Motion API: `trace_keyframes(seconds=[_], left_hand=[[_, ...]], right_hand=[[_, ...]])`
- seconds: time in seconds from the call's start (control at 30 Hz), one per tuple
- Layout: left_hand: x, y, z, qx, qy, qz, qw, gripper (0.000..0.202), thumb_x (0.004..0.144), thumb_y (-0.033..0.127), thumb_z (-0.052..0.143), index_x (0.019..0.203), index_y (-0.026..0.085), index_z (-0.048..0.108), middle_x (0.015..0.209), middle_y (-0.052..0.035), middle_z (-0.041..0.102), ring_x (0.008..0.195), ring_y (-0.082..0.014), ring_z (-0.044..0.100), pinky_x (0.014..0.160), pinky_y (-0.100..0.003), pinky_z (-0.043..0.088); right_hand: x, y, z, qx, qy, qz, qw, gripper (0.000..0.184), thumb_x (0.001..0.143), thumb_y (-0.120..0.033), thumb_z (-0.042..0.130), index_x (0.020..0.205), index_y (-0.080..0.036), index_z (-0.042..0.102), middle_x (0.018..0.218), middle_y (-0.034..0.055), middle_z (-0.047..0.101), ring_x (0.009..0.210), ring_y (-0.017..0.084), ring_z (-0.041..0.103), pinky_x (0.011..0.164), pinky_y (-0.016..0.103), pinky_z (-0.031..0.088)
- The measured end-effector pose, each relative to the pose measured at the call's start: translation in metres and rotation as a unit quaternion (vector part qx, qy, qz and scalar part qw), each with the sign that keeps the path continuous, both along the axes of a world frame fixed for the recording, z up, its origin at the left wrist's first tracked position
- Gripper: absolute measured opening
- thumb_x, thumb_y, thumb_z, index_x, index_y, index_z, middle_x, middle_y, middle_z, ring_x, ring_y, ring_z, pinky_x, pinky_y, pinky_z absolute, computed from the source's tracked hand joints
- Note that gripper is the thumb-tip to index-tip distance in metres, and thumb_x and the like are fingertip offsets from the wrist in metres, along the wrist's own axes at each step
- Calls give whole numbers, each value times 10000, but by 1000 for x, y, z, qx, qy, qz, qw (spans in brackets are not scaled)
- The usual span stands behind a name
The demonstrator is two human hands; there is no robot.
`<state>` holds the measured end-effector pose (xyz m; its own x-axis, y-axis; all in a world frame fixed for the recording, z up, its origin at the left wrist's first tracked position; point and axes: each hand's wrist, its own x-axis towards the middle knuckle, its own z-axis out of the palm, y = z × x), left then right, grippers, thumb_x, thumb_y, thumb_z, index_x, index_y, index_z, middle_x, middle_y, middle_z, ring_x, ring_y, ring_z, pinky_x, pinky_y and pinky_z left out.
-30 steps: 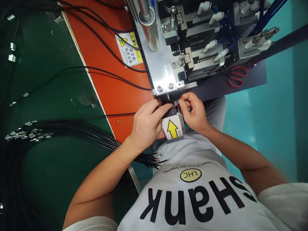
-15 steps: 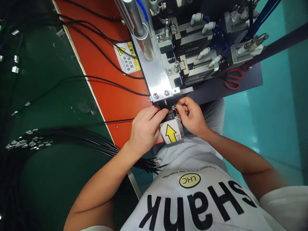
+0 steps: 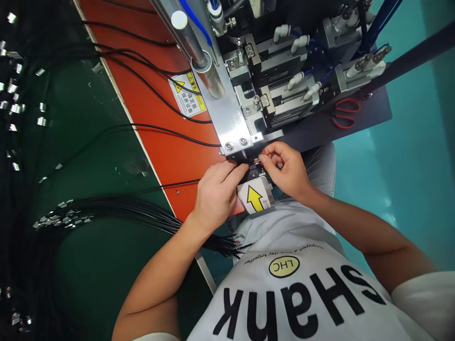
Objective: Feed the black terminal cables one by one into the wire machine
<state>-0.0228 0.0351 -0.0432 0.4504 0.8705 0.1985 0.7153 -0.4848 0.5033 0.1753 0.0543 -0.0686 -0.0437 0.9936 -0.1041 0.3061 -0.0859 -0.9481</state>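
At the front edge of the machine, just under its two round bolts, my right hand pinches the thin red and black wire ends between thumb and forefinger, the other fingers curled loosely behind. Those wires sit at the mouth of the small black fixture block, which lies between my two hands. My left hand comes in from the other side, fingers narrowed and pressed against the block; whether they grip anything I cannot tell. Just below the block, touching my left thumb, is the white rounded tag with a yellow arrow. Above my knuckles rises the silver metal machine plate with a polished steel cylinder, beside a yellow and white warning label on the orange-red panel. To my left a bundle of black cables lies across the dark green bench, its stripped ends near my left wrist. Red-handled scissors rest well to my right.
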Motion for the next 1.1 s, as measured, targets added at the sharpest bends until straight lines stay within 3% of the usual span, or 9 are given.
trace_keyframes(seconds=[0.13,0.2,0.3,0.5,0.63,0.77,0.93,1.0,1.1], left_hand=[[0,0,-1,-9,-17,10,1000,316,957,134,432,1143,206,677,1031,-96,689,979,-190,634,840,-329,534],[0,1,-1,-19,-30,12,999,302,952,135,450,1140,210,674,1039,-90,685,1002,-193,632,855,-330,539],[1,2,1,-28,-43,11,999,286,943,123,470,1127,209,671,1022,-78,680,994,-187,631,840,-312,541],[4,4,6,-28,-60,30,997,231,928,107,518,1085,193,664,944,-53,659,863,-145,617,754,-255,525],[3,4,6,-27,-51,23,998,224,941,123,502,1079,203,659,931,-49,656,849,-145,618,740,-261,526],[1,4,2,-14,-35,2,999,253,945,129,476,1110,209,652,999,-73,668,936,-172,630,797,-294,541],[1,3,-2,0,-23,-6,1000,278,940,111,460,1126,199,648,1029,-98,663,1004,-198,619,835,-324,523],[1,3,-1,-2,-23,-10,1000,284,936,105,458,1126,194,650,1026,-102,659,989,-199,611,818,-327,507],[2,0,3,17,6,5,1000,283,931,126,492,1130,227,665,1019,-96,659,1018,-227,579,837,-377,455]], right_hand=[[4,1,-12,-119,103,14,987,131,903,-313,617,845,-198,593,669,-29,588,470,86,494,427,227,371],[9,1,-11,-133,124,11,983,152,907,-343,622,865,-199,603,655,-36,573,459,82,489,422,222,376],[14,-4,-2,-74,92,-2,993,148,908,-353,634,892,-207,618,672,-38,564,493,82,501,460,227,385],[9,-11,8,67,-25,10,997,44,880,-228,654,842,-206,654,803,-4,612,634,109,527,642,284,453],[12,-3,4,54,-27,43,997,65,894,-227,622,836,-204,643,786,1,603,643,122,532,626,288,448],[16,5,7,-46,17,94,994,95,908,-267,603,845,-197,608,669,-21,585,529,109,510,502,258,403],[13,2,16,44,-96,62,992,72,877,-196,622,806,-190,618,819,25,618,669,134,551,641,297,463],[13,-2,11,20,-50,44,998,82,899,-246,619,833,-197,621,805,16,608,636,125,548,607,286,466],[14,-4,-1,-83,84,27,993,165,918,-366,618,883,-205,618,735,-14,582,517,95,519,477,244,426]])
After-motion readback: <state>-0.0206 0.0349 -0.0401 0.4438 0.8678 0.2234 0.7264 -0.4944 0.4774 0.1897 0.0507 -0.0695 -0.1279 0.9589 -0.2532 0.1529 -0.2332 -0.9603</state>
